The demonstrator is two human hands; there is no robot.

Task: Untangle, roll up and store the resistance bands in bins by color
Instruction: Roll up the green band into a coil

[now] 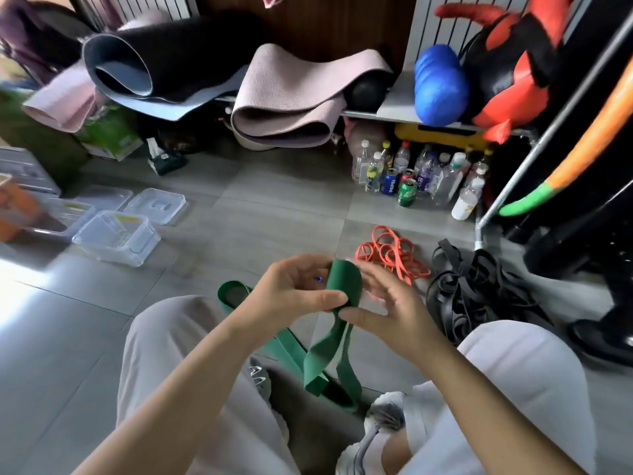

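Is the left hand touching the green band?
Touching. The head view shows the left hand pinching the green band, its thumb tip pressed on the rolled part.

- At centre, the left hand (pixel 301 289) pinches the looped top of a green band (pixel 344 282).
- The right hand (pixel 387 303) grips the same band from three o'clock.
- The band's loose lengths hang toward six o'clock.
- On the floor (pixel 274 214), orange bands (pixel 390 253) lie at one o'clock and tangled black bands (pixel 476 289) at three.
- Clear bins (pixel 116 238) sit at ten o'clock.

orange bin (pixel 13 214) cropped, green band (pixel 344 282) partly hidden
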